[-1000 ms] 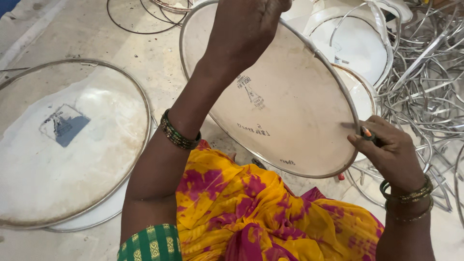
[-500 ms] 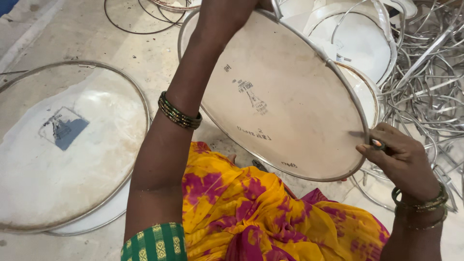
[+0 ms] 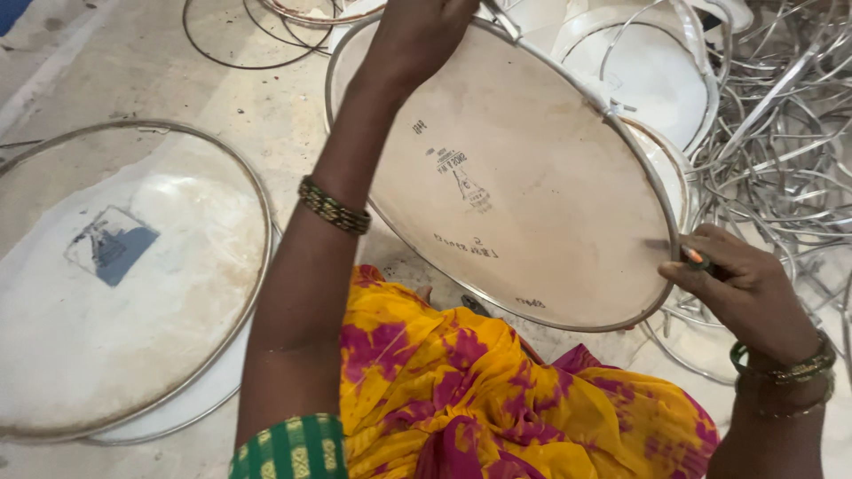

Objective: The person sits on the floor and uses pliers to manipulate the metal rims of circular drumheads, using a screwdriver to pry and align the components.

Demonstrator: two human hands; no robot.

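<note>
A round drum skin (image 3: 532,177) stretched on a metal hoop stands tilted in front of me, over my lap in yellow and pink cloth. My left hand (image 3: 422,31) grips its far top rim, arm stretched over the skin, a beaded bangle at the wrist. My right hand (image 3: 745,288) pinches a small dark tool (image 3: 692,255) with an orange tip. The tool's tip touches the skin right at the hoop's lower right edge. Small dark printed marks sit on the skin's middle.
A second hooped skin (image 3: 124,275) with a blue-grey patch lies flat on the concrete floor at left. More white skins (image 3: 648,80) are stacked behind. A tangle of bare metal hoops (image 3: 781,168) fills the right side. Thin wire rings (image 3: 240,35) lie at the top.
The skin has turned a little in my left hand, and my right hand with the tool has slid slightly down along the hoop's right edge.
</note>
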